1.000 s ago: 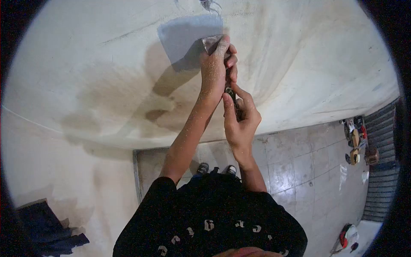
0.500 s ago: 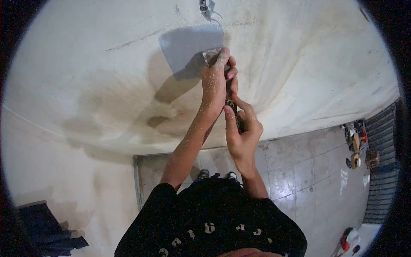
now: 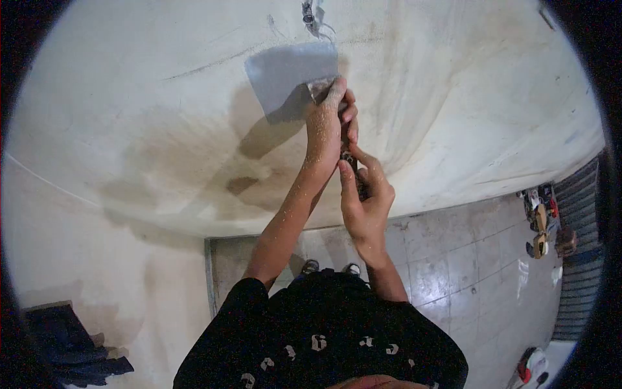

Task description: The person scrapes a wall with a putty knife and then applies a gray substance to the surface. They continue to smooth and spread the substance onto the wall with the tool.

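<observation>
A scraper with a dusty, greyish flat blade (image 3: 318, 88) and a long dark handle is held against the wall (image 3: 414, 84). My left hand (image 3: 328, 113) is closed around its upper part, thumb lying along the blade. Lower down, my right hand (image 3: 367, 194) grips the dark handle's end between thumb and fingers. The blade rests at the right side of a smooth blue-grey patch (image 3: 278, 71) on the wall. Pale specks of dust cover my left hand and forearm. Part of the handle is hidden behind my fingers.
A fitting with loose wires (image 3: 309, 18) sticks out of the wall above the patch. Dark cloth (image 3: 68, 347) hangs at lower left. Several items (image 3: 539, 223) lie on the tiled floor (image 3: 447, 272) beside a corrugated shutter (image 3: 581, 259). A red-and-white object (image 3: 528, 366) is at lower right.
The view has shifted slightly, so the wall patch appears a little lower and to the right. Both hands keep their grip on the scraper, with almost no movement against the wall.
</observation>
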